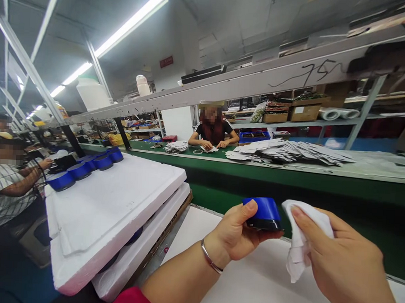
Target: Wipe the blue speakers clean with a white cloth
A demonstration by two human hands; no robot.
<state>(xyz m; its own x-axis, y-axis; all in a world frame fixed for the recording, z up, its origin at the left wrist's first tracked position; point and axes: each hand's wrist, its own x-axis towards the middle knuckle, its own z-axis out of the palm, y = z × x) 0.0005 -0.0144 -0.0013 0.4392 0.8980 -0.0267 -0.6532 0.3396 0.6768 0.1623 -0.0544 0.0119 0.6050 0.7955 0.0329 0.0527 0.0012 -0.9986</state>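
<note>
In my left hand (pixel 241 232) is a round blue part with a black base (pixel 263 210), gripped with the thumb on its near left side. My right hand (pixel 343 254) pinches a folded white cloth (pixel 299 240) just to the right of that part. A small gap shows between cloth and part. Both are held above a white work surface (pixel 250 285). Several similar blue parts (pixel 81 170) stand in a row along the far left edge of a white foam slab (pixel 115 201).
A second foam slab (pixel 143 239) lies below the first, with blue parts partly visible between. Across the green bench (pixel 221 188) sits a co-worker (pixel 212 129) beside piles of white flat pieces (pixel 287 150). Another person (pixel 9 177) works at left. A shelf beam (pixel 205 94) crosses overhead.
</note>
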